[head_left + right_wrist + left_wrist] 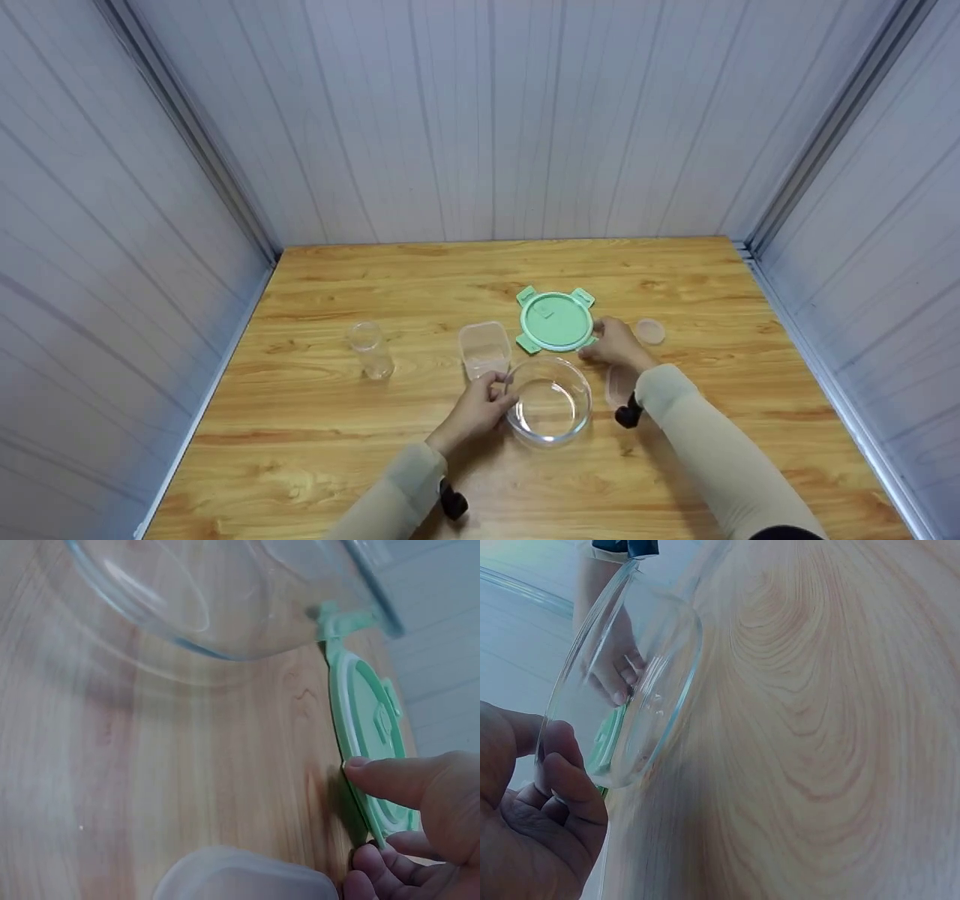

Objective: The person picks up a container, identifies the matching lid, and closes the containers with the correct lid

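Observation:
A round clear glass bowl (551,431) is at the near middle of the wooden table. My left hand (474,409) pinches its rim on the left side, thumb and fingers around the glass in the left wrist view. Just behind the bowl lies a round green lid (556,322) with clip flaps folded outward. At the lid's right edge is my right hand (619,345). The right wrist view shows the thumb on top of the green rim (346,716) and the other fingers curled under a flap, pinching it.
A clear squarish plastic container (484,346) stands behind the left hand, and a clear cylindrical jar (371,352) farther left. A translucent rectangular lid (618,384) lies partly under the right wrist, with a small round lid (650,331) beyond. White panel walls (480,127) enclose the table.

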Tool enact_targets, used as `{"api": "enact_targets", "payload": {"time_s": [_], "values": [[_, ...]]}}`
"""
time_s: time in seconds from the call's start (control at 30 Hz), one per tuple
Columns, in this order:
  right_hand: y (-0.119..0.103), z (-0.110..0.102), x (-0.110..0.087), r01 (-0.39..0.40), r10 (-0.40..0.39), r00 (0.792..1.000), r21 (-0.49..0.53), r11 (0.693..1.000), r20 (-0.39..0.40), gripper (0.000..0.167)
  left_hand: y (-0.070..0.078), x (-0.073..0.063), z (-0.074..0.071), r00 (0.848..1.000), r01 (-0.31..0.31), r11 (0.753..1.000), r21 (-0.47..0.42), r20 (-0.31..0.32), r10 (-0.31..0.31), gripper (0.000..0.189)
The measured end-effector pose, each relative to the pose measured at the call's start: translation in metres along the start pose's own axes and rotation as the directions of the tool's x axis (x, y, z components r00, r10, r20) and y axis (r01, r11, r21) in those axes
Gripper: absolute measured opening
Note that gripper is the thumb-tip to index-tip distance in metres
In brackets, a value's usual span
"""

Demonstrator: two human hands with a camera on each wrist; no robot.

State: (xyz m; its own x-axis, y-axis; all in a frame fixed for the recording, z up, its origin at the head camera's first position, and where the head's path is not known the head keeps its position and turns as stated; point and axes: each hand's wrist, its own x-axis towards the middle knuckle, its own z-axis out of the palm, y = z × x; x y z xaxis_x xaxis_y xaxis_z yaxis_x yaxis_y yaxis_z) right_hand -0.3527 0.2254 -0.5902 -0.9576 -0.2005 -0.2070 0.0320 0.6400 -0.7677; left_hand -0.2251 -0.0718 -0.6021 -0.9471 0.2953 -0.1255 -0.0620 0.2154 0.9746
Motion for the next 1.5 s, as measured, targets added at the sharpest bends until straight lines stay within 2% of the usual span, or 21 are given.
{"api": "enact_targets", "payload": {"time_s": [0.17,0.43,0.63,0.8,1.07,1.37,1.5], "values": [[0.0022,-0.0034,0.0003,-0.076,0.073,0.997,0.104,0.992,0.031,0.057,-0.0012,-0.0002,0.0011,1.0,0.004,1.0,-0.003,-0.005,-0.004,0.031],[0.0012,-0.0061,-0.0005,-0.096,0.084,0.994,0.203,0.974,0.067,0.039,-0.0016,0.0004,0.0013,1.0,0.014,1.0,0.004,-0.021,-0.014,0.03],[-0.0025,-0.0086,0.0002,-0.176,0.155,0.983,0.265,0.948,0.1,0.055,-0.0007,0.0003,0.0007,0.999,0.032,0.999,0.002,-0.024,-0.032,0.03],[-0.0056,-0.0085,0.0008,-0.192,0.175,0.98,0.236,0.953,0.09,0.064,-0.0004,0.0014,0.0006,1.0,0.015,1.0,0.013,-0.016,-0.015,0.03],[-0.0024,-0.007,0.0047,-0.217,0.202,0.976,0.256,0.942,0.086,0.064,-0.0002,0.0019,0.001,1.0,0.029,1.0,-0.011,-0.008,-0.029,0.029],[-0.0011,-0.0085,0.0027,-0.233,0.199,0.971,0.33,0.915,0.133,0.058,0.0004,0.001,0.0016,0.999,0.033,0.999,0.014,-0.022,-0.032,0.029],[-0.0003,-0.0065,0.002,-0.236,0.203,0.971,0.348,0.907,0.13,0.057,0.0001,0.0014,0.0017,0.999,0.036,0.999,0.019,-0.027,-0.035,0.029]]}}
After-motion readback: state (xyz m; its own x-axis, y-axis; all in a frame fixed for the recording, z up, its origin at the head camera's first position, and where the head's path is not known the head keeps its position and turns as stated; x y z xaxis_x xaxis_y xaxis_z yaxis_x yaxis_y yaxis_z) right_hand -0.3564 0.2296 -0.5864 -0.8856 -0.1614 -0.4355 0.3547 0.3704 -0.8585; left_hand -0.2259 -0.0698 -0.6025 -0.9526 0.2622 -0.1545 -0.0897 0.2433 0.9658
